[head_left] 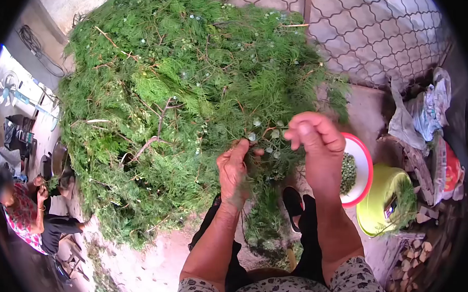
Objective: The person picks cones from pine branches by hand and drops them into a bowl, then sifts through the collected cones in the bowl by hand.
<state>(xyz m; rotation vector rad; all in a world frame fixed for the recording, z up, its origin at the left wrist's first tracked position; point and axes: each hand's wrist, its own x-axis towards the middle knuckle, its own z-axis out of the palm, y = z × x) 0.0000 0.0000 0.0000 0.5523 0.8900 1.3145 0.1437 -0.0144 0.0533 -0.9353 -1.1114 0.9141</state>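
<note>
In front of me rises a big heap of green conifer branches (189,90) with feathery foliage. My left hand (232,170) is at its near edge, thumb and fingers pinched on a leafy sprig (254,137) that bears pale blue-green cones. To the right, my right hand (318,135) is raised with curled fingers, thumb near the fingertips; whatever they hold, if anything, is too small to make out. Just beside my right wrist, partly hidden by it, stands a white basin with a red rim (370,165), with small green cones (347,174) in it.
A yellow-green tub (375,207) with some greenery stands at the lower right, near split firewood (412,263) and sacks (419,104). Wire mesh (376,33) leans behind. On the left a seated person (28,209) handles a sprig; a fan (11,91) stands beyond.
</note>
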